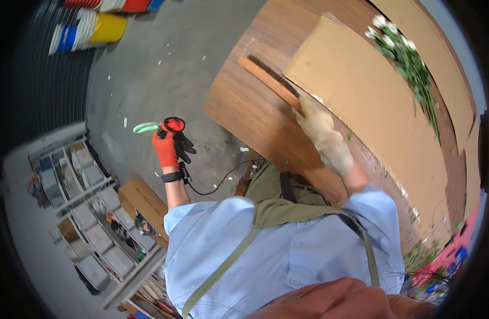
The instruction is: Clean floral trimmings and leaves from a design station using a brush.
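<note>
My right hand point(320, 127), in a cream glove, is closed round the end of a wooden bench brush point(272, 82). The brush has a long orange-brown back and dark bristles. It lies over the wood-topped table point(231, 98), along the near edge of a cardboard sheet point(356, 85). Off the table's left side, my left hand point(165, 149) wears a red glove and is closed. A light green ring-like thing point(146, 127) and a black-rimmed red opening point(174, 124) stick out from it. Black glove fingers point(185, 149) hang beside it; whether they belong to a second glove is unclear.
White flowers with green stems point(409, 58) lie on the cardboard at the far right. Leaf scraps litter the table and floor. Stacked buckets point(107, 27) stand far left, near a white shelf rack with bins point(87, 181) and a cardboard box point(143, 204). A cable point(223, 183) trails from my left wrist.
</note>
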`<action>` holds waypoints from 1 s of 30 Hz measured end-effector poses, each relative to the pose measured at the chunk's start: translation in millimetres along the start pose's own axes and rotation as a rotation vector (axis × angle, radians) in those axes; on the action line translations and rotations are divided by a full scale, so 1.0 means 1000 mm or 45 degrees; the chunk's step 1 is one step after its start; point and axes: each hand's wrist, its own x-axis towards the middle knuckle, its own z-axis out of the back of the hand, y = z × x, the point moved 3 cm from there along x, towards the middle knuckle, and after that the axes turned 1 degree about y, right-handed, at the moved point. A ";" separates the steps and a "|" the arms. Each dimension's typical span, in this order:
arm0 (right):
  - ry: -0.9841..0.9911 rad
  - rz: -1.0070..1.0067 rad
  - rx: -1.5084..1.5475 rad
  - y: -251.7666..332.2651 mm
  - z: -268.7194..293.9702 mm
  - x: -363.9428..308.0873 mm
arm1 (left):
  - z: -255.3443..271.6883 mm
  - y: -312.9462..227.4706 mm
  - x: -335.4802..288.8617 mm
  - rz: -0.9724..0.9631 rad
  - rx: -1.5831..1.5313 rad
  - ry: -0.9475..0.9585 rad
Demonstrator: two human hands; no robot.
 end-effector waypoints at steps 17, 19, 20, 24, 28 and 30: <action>-1.482 -1.348 1.214 -0.322 -0.172 -0.525 | -0.196 -0.093 -0.112 -0.341 -0.012 0.735; -2.034 -1.385 1.225 -0.347 -0.200 -0.596 | -0.236 -0.107 -0.126 -0.496 0.166 0.716; -2.072 -1.424 1.206 -0.339 -0.196 -0.602 | -0.245 -0.112 -0.135 -0.507 0.220 0.703; -1.435 -1.105 1.051 -0.229 -0.139 -0.553 | -0.266 -0.136 -0.143 -0.600 0.378 0.725; -0.126 -0.334 0.790 -0.118 -0.089 -0.436 | -0.320 -0.159 -0.166 -0.514 0.537 0.807; 0.214 -0.126 0.663 -0.127 -0.131 -0.371 | -0.334 -0.143 -0.151 -0.611 0.793 0.724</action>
